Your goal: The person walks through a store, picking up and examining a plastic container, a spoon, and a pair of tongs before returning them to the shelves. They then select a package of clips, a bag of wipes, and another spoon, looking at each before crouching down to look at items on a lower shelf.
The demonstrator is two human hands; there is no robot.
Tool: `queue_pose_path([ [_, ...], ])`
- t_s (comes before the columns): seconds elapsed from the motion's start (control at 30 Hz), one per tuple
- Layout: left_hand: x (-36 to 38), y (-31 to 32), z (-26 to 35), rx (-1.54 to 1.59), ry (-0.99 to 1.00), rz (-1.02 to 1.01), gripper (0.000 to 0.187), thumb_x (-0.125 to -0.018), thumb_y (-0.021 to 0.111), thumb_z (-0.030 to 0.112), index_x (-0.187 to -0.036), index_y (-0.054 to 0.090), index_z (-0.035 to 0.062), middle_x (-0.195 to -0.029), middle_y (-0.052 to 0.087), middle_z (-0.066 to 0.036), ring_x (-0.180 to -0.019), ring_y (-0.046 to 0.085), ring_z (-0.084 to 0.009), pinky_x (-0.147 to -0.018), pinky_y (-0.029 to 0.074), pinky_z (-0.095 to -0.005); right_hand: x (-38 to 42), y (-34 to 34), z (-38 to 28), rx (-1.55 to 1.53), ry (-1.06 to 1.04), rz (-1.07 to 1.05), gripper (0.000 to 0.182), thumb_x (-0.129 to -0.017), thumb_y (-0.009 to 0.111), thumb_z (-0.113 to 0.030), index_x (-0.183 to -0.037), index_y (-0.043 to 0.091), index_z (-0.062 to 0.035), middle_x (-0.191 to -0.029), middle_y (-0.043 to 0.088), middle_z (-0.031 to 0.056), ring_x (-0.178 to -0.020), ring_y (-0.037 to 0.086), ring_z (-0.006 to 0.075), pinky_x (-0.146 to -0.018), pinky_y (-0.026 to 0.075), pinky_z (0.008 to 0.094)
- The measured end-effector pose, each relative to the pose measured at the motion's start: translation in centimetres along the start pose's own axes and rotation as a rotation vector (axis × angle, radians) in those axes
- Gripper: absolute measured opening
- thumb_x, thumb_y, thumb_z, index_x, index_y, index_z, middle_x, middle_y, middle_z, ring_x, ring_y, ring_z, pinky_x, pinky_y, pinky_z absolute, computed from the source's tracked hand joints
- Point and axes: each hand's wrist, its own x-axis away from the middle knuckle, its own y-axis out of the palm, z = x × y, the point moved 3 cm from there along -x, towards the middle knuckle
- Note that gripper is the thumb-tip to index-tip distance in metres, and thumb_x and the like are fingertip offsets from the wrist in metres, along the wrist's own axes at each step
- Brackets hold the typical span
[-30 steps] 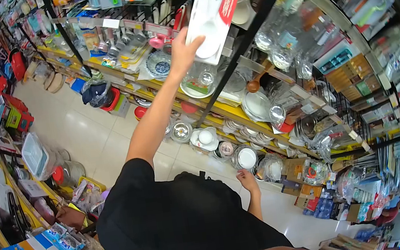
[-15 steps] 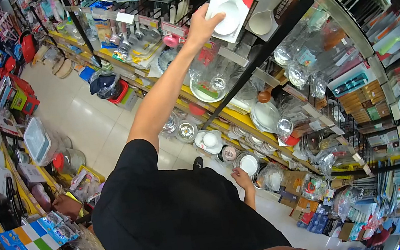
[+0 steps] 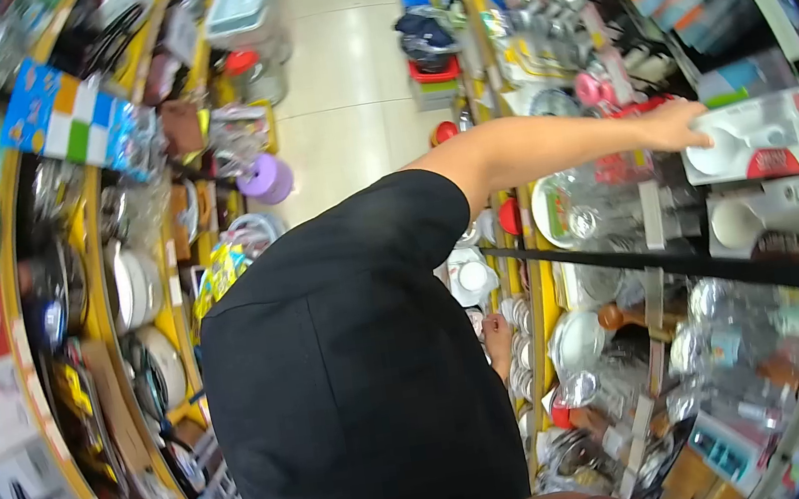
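Note:
My left hand (image 3: 674,125) reaches across to the rack on the right. Its fingers and thumb are closed on the edge of a packaged white ladle (image 3: 749,141), a white card pack with a red label. Just below it hangs a second packaged ladle (image 3: 769,223), off-white with a dark brown label, which the hand does not touch. My right hand (image 3: 496,334) hangs low beside my body, over shelves of stacked white dishes (image 3: 522,334). Its fingers look loosely curled and nothing shows in them.
A black metal post (image 3: 664,265) slants in front of the right-hand shelves. Wrapped pots and pans (image 3: 134,284) fill shelves on the left. Tiled floor (image 3: 340,65) runs between them, with a purple round container (image 3: 265,179) and a clear plastic tub (image 3: 243,8) along its left side.
My view has turned, so the aisle now runs straight up the picture and the rack lies to the right. My left hand stays on the same packaged ladle. My right hand still hangs low.

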Motion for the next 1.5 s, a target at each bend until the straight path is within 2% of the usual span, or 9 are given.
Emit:
queue_pose_path([
  [0.23,12.6,-10.4,1.2,-0.335,0.126,0.020,0.031,-0.080,0.048,0.019,-0.107,0.048,0.0035,-0.096,0.048,-0.015,-0.092,0.050,-0.0288,-0.075,0.041,-0.0369,-11.0,3.4,1.3,-0.058,-0.159,-0.266,0.024,-0.076,0.053,-0.016,-0.095,0.055,-0.0014,-0.075,0.060,0.0126,-0.062,0.058,0.0190,-0.057,0.045,0.0292],
  [0.43,59.9,-24.0,-19.0,-0.897,-0.746,-0.050,0.033,-0.081,0.047,0.024,-0.104,0.055,0.0018,-0.090,0.056,-0.020,-0.082,0.054,-0.0330,-0.072,0.043,-0.0422,-16.0,8.1,6.3,-0.359,0.347,-0.530,0.020,-0.077,0.049,-0.020,-0.090,0.053,-0.0049,-0.072,0.059,0.0089,-0.060,0.059,0.0171,-0.047,0.044,0.0260],
  [0.53,75.3,-29.8,-10.6,-0.737,-1.750,0.129,0.029,-0.080,0.047,0.022,-0.097,0.056,0.0013,-0.088,0.057,-0.020,-0.081,0.055,-0.0332,-0.071,0.043,-0.0424,-16.2,8.7,8.6,-0.180,0.471,-0.670,0.019,-0.076,0.050,-0.019,-0.088,0.055,-0.0047,-0.071,0.059,0.0099,-0.060,0.059,0.0178,-0.048,0.044,0.0272],
  [0.63,81.6,-31.2,-5.8,-0.525,-2.095,0.248,0.025,-0.079,0.047,0.020,-0.091,0.057,0.0009,-0.086,0.058,-0.020,-0.079,0.055,-0.0334,-0.071,0.043,-0.0426,-18.4,11.4,6.2,-0.067,0.377,-0.652,0.018,-0.075,0.050,-0.018,-0.085,0.056,-0.0046,-0.071,0.059,0.0110,-0.061,0.059,0.0186,-0.049,0.044,0.0283],
  [0.83,78.6,-36.9,-14.8,-0.229,-2.096,0.232,0.021,-0.076,0.046,0.016,-0.079,0.059,0.0000,-0.082,0.059,-0.020,-0.077,0.056,-0.0337,-0.070,0.044,-0.0431,-25.0,17.5,-3.4,0.032,0.226,-0.523,0.017,-0.073,0.051,-0.017,-0.080,0.058,-0.0043,-0.070,0.060,0.0130,-0.061,0.059,0.0201,-0.051,0.044,0.0307],
  [1.0,55.0,-47.9,-32.5,-0.579,-1.178,0.360,0.020,-0.074,0.046,0.015,-0.076,0.058,-0.0018,-0.079,0.055,-0.026,-0.076,0.054,-0.0372,-0.070,0.044,-0.0437,-29.1,21.5,-10.5,0.105,0.096,-0.341,0.016,-0.071,0.052,-0.016,-0.076,0.060,-0.0040,-0.069,0.060,0.0147,-0.062,0.059,0.0214,-0.052,0.044,0.0326],
  [1.07,42.5,-51.1,-31.9,-0.164,-0.856,0.524,0.022,-0.078,0.048,0.017,-0.090,0.054,0.0009,-0.077,0.059,-0.010,-0.068,0.055,-0.0183,-0.059,0.044,-0.0317,-30.8,23.0,-11.9,0.199,0.016,-0.249,0.015,-0.070,0.052,-0.016,-0.075,0.061,-0.0039,-0.068,0.060,0.0154,-0.062,0.059,0.0219,-0.053,0.044,0.0334],
  [1.23,27.7,-55.5,-25.1,0.098,-0.623,0.417,0.019,-0.079,0.049,0.009,-0.096,0.052,0.0016,-0.077,0.057,-0.006,-0.068,0.054,-0.0126,-0.061,0.043,-0.0256,-36.1,24.9,-17.9,0.220,-0.036,-0.168,0.015,-0.068,0.053,-0.015,-0.071,0.062,-0.0035,-0.067,0.060,0.0158,-0.064,0.059,0.0216,-0.055,0.044,0.0346],
  [1.5,59.4,-57.0,-33.7,-0.438,-1.544,0.387,0.020,-0.080,0.044,0.014,-0.090,0.055,0.0010,-0.075,0.055,-0.009,-0.059,0.053,-0.0158,-0.055,0.044,-0.0281,-50.1,29.6,-24.5,0.138,-0.065,-0.363,0.017,-0.070,0.056,-0.017,-0.070,0.062,-0.0008,-0.063,0.059,0.0095,-0.062,0.056,0.0157,-0.056,0.044,0.0315],
])
